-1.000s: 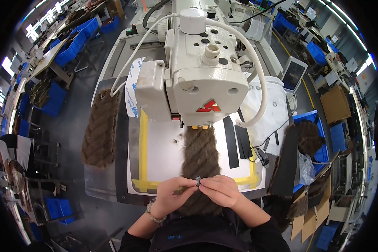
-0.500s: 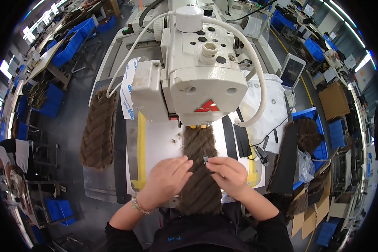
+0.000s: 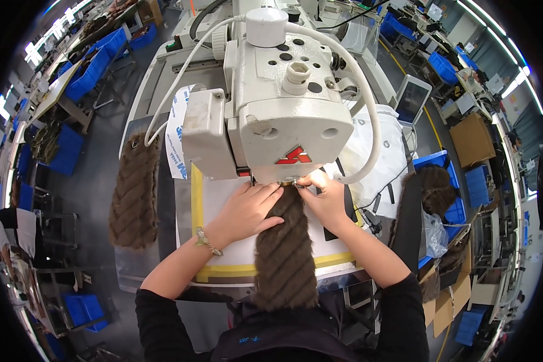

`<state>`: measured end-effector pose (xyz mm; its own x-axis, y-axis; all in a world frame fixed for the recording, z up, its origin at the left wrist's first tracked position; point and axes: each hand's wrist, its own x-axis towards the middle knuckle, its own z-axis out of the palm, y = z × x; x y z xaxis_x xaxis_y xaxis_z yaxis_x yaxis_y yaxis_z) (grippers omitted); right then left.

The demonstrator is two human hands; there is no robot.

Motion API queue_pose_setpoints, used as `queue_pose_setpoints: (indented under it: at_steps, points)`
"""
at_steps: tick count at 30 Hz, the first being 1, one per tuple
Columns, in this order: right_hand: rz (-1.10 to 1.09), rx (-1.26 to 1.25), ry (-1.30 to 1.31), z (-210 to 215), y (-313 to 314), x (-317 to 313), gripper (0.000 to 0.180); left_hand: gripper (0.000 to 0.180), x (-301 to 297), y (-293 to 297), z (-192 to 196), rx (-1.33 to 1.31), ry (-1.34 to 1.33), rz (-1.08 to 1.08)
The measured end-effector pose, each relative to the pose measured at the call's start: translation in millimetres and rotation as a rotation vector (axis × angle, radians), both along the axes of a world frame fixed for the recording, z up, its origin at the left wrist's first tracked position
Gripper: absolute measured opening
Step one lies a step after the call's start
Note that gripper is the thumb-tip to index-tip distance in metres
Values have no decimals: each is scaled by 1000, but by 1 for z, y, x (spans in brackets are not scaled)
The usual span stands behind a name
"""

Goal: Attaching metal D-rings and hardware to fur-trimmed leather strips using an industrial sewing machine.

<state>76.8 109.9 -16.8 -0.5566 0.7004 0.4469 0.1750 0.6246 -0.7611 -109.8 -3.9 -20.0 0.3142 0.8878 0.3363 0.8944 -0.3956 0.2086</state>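
Note:
A brown fur strip (image 3: 285,253) runs from the edge near my body up under the head of a white industrial sewing machine (image 3: 295,133). My left hand (image 3: 244,210) lies flat with fingers stretched toward the strip's far end, the thumb apart and resting on the fur. Opposite it, my right hand (image 3: 326,202) has thumb and forefinger pinched at the strip's far right corner, by the machine's brass-coloured foot (image 3: 288,183). What sits in that pinch is too small to make out. The machine head partly hides the fingertips.
Another fur strip (image 3: 134,199) lies on the left of the machine table. To the right are a white plastic sheet (image 3: 374,145), a blue crate (image 3: 457,199) holding fur pieces, and a cardboard box (image 3: 473,143). Yellow tape (image 3: 235,270) edges the white work surface.
Both hands have moved forward to the machine's foot. My right hand, earlier pinching a small grey piece above the fur, is now at the strip's far end. The view has shifted slightly.

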Motion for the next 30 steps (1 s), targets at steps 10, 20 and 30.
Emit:
queue_pose_setpoints:
  at_steps: [10, 20, 30]
  points:
    - [68, -106, -103, -20, -2, -9, 15, 40, -1, 1, -3, 119, 20, -15]
    - [156, -31, -157, -10, -4, -11, 19, 50, 1, -1, 0, 32, -84, 166]
    - [184, 65, -228, -6, -8, -7, 19, 53, 3, 7, -6, -100, 15, 264]
